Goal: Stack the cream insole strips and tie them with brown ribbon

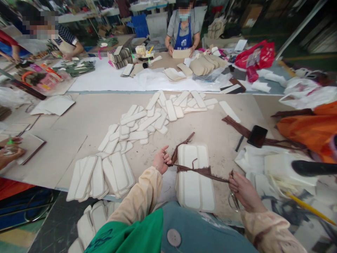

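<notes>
A dark brown fabric strip (pixel 196 170) with frayed edges is stretched across a stack of white rounded panels (pixel 192 191) in front of me. My left hand (pixel 162 160) pinches one end of the strip left of the stack, and a loose length rises beyond that hand. At the right, my right hand (pixel 243 188) grips the other end. Metal scissors (pixel 233 201) hang from the same right hand, only partly visible. Around the stack's middle, the strip lies on or just above the top panels; I cannot tell which.
Loose white panels (pixel 137 135) spread over the table (pixel 92 109), with fanned panels (pixel 102 175) at the left. A phone (pixel 257 136) rests on more brown fabric (pixel 237 126) beside a pen (pixel 239 143). Across the table a person (pixel 183 31) handles a beige piece.
</notes>
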`<state>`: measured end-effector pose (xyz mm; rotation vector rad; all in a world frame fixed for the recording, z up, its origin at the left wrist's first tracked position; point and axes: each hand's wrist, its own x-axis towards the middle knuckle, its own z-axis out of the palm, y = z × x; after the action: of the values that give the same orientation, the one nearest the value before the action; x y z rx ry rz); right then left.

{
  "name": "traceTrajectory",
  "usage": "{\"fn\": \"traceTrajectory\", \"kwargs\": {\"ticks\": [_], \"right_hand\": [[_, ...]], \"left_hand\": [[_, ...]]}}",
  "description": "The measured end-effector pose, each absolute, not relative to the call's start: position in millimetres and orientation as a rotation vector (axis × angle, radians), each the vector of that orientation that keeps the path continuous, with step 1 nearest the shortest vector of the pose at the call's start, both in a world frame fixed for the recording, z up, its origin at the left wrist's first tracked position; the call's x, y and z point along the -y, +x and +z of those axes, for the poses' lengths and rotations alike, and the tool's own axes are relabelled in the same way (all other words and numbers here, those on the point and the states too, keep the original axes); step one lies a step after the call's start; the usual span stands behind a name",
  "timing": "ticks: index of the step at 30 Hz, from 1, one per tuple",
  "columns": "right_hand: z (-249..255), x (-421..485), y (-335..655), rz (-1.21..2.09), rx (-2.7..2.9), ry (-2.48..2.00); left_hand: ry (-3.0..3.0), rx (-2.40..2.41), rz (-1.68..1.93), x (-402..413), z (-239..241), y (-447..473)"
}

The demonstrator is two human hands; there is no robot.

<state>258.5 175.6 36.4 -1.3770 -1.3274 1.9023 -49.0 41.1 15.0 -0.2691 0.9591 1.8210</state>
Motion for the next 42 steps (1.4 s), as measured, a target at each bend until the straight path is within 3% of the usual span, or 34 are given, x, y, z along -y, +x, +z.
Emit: {"fn": "traceTrajectory", "kwargs": {"ticks": [7,11,16,18,21,26,33,42], "right_hand": [[161,-175,198,1.274,2.431,-0.851],[191,-165,153,1.215,2.602,-0.496],[136,-166,164,1.663,2.038,-0.776],[106,-161,172,1.845,2.052,-0.763],[77,-148,173,1.939,2.183,-0.686],[70,-140,161,2.05,2.045,-0.87],[62,-147,167,1.437,2.574,-0.849],[55,-145,175,1.427,2.618,-0.992]], "left_hand": [[0.699,-1.052,0.96,-47,112,-23],[1.048,-1.11,0.799,-65,140,7],[0.953,-1.095,0.896,-65,143,7],[0.876,-1.072,0.968,-62,139,5],[0.847,-1.054,1.017,-61,135,3],[0.652,-1.055,1.214,-59,130,-13],[-0.079,-1.14,1.724,-62,58,-57],[-0.383,-1.157,1.745,-60,2,-63]]}}
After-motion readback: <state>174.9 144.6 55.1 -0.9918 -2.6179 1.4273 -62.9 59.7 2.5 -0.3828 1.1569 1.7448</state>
